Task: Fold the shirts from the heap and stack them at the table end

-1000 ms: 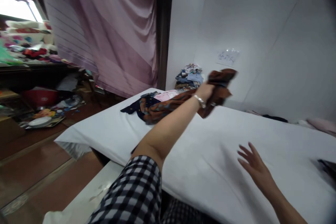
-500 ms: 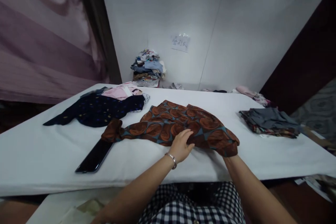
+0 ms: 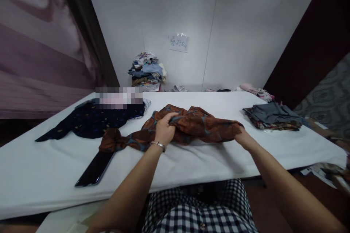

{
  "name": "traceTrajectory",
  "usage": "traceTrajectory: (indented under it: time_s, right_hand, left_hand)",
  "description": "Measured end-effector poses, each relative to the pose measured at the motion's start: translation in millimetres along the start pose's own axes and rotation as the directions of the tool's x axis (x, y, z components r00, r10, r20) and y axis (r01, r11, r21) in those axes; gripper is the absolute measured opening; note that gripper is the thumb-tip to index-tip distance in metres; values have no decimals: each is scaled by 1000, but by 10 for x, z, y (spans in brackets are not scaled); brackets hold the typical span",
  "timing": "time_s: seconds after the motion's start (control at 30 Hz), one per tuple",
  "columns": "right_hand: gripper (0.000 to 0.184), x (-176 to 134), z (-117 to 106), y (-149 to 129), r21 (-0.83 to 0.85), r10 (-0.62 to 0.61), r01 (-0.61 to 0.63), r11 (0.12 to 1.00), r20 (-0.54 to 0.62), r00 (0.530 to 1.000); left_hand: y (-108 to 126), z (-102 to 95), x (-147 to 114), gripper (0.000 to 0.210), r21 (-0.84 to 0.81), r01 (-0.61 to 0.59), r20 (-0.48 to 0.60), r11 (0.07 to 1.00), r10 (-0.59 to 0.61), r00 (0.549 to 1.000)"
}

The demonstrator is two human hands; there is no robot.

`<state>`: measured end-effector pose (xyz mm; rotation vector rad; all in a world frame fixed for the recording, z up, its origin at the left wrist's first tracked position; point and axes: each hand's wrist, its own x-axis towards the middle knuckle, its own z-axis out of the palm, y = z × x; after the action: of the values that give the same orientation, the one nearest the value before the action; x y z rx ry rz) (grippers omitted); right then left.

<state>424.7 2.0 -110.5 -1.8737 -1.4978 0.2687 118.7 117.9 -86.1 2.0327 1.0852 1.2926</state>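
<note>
A brown shirt point(image 3: 202, 125) with large round shapes and teal patches lies bunched across the front middle of the white table. My left hand point(image 3: 165, 129) grips its fabric near the middle, with the thumb and fingers closed on it. At the shirt's right end, my right hand point(image 3: 243, 136) holds the sleeve opening, its fingertips hidden in the cloth. Between both hands the sleeve is stretched and raised a little off the table. The other sleeve reaches left, and its cuff covers the top end of a black phone point(image 3: 94, 169).
A dark navy garment point(image 3: 93, 118) with small specks lies at left, beside a blurred-out pink patch. Folded clothes point(image 3: 273, 114) are stacked at right, grey on top of plaid. Behind the white table point(image 3: 41, 174) rises a clothes pile point(image 3: 147, 71), near a wall sign point(image 3: 179, 42).
My left hand has moved left and closed on the shirt's fabric. My right hand has drawn partly out of the sleeve, which is now lifted and pulled straighter. The view has shifted slightly.
</note>
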Motion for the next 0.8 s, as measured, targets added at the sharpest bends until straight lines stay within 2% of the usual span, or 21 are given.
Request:
traceTrajectory:
  time_s: [0.03,0.1,0.13,0.2,0.3,0.37,0.47,0.6,0.8]
  right_hand:
    - [53,3,-66,24,141,14,-12,990,-13,1000]
    - [72,-21,-143,62,437,73,-44,898,-49,996]
    - [83,-46,-142,75,530,106,-63,846,-51,993]
    - [97,-106,-53,100,572,131,-105,814,-5,991]
    - [97,-168,229,168,448,80,-96,889,55,995]
    - [91,-168,425,244,331,35,-44,942,32,999]
    - [84,-105,616,350,236,-12,12,972,-4,1000]
    - [78,70,698,355,146,-64,60,987,27,998]
    - [68,464,744,137,-193,-71,98,976,146,987]
  left_hand:
    - [75,-99,34,53,3,-43,-36,999,43,998]
    - [220,-234,66,53,28,-111,-85,993,113,990]
    - [281,-268,66,51,39,-131,-86,991,134,987]
    - [360,-282,44,47,57,-140,-56,989,143,988]
    - [372,-247,-9,40,82,-83,-17,993,85,996]
    - [338,-248,-47,38,78,-32,-11,996,33,999]
    - [276,-314,-123,39,57,40,13,998,-41,999]
    - [176,-440,-282,41,113,146,30,983,-150,988]
    - [-121,-565,-538,43,195,254,-4,947,-258,966]
